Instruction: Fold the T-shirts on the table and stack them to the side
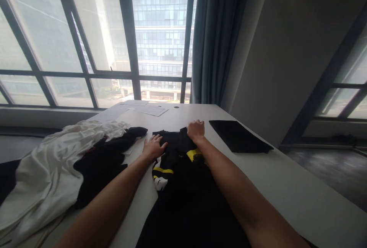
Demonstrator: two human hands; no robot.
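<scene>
A black garment with yellow and white patches [172,152] lies on the white table in front of me, its kind hard to tell. My left hand [154,147] rests flat on its left side, fingers spread. On the far right edge my right hand [195,130] is closed, gripping the black cloth in its fingers. A yellow band shows beside my right wrist, and another yellow stripe with a white patch below my left hand. The garment's near end merges with dark cloth close to my body, so its border there cannot be made out.
To the left lies a heap of white cloth [54,163] with black clothing [106,156] against it. A folded black cloth [239,136] lies on the right of the white table [258,179]. Papers [153,110] lie at the far end, before windows and a blue-grey curtain [219,37].
</scene>
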